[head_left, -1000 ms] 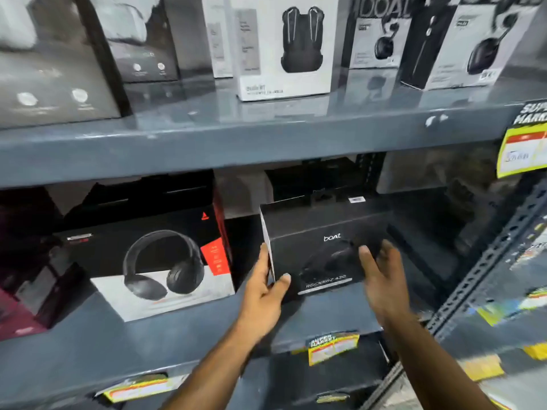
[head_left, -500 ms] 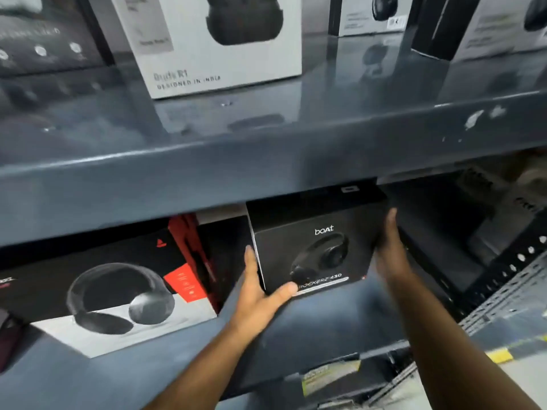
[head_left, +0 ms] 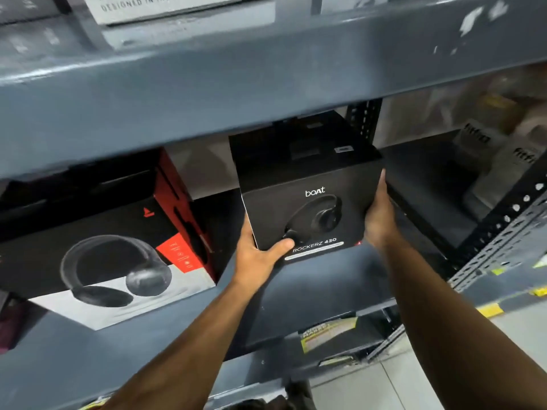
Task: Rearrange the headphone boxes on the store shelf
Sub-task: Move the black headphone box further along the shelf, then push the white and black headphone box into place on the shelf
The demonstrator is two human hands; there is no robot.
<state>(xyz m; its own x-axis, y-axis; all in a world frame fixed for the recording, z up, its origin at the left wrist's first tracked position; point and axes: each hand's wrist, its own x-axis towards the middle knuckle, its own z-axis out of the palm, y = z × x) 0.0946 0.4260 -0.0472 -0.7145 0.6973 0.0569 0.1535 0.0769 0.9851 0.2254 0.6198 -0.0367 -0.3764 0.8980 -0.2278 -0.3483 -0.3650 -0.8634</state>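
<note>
A matte black, cube-like cardboard headphone box (head_left: 307, 202), printed "boAt" and "ROCKERZ 430" in white above and below a dark picture of over-ear headphones, is held between a person's two bare hands just above the grey metal middle shelf (head_left: 310, 294), under the lip of the shelf above. Its front face tilts slightly upward and its lower edge appears clear of the shelf surface. The left hand (head_left: 260, 255) cups the lower left corner, thumb pressed across the front near the lettering, its fingers hidden behind the box. The right hand (head_left: 380, 216) lies flat against the right side, fingers pointing upward.

The step in hand looks like lifting or repositioning this box. The next move probably calls for a level, two-handed carry to a chosen spot, keeping the top clear of the upper shelf edge.

Near its left stands a larger black, red and white headphone box (head_left: 103, 250), apart from it.
</note>
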